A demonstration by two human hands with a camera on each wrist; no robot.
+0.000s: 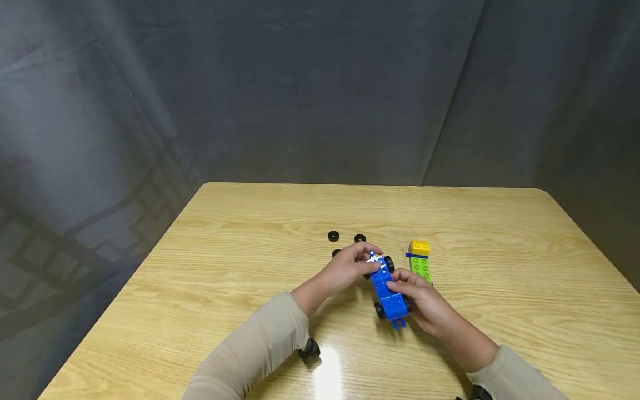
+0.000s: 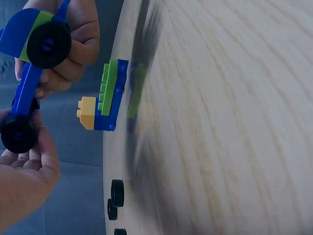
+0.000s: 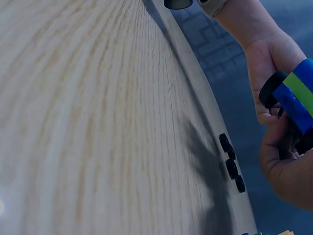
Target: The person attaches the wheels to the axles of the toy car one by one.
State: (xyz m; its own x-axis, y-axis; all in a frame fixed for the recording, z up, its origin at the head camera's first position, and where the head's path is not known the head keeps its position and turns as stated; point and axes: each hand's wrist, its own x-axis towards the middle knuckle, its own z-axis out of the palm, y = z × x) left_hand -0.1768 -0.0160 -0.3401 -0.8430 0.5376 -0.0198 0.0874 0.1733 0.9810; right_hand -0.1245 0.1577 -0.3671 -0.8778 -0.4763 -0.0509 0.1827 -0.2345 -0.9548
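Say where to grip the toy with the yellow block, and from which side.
Probably the yellow block, pinched across its sides from above: it stands higher than the green brick and, in the head view, lies clear of the right hand.

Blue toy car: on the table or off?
Off: the left hand and right hand hold the blue toy car, wheels clear of the table in the left wrist view.

Four loose black wheels (image 1: 333,236) are being carried by the wood-grained counter (image 1: 225,255); near them, a block toy (image 1: 420,263) of yellow, green and blue is being supported. The surface is being darkened by shadows (image 3: 210,176).
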